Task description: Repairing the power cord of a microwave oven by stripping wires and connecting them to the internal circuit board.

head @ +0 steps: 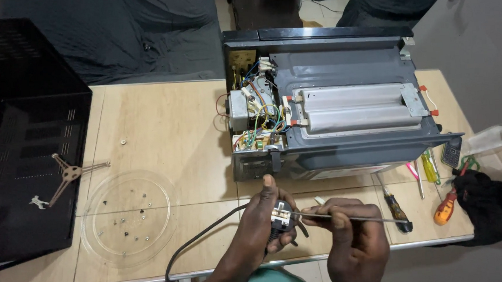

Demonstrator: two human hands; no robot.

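The left hand [262, 224] is clamped around a black plug [281, 217] at the desk's [168, 117] front edge; the right hand [349, 225] pinches a thin screwdriver [354, 217] against it. The opened microwave [341, 100] stands just behind, bare wood to its left.

We see a black plug [280, 217] on a black cord [194, 245], held up just in front of the open microwave [330, 101]. A thin metal screwdriver [348, 217] lies flat with its tip touching the plug's pale face.
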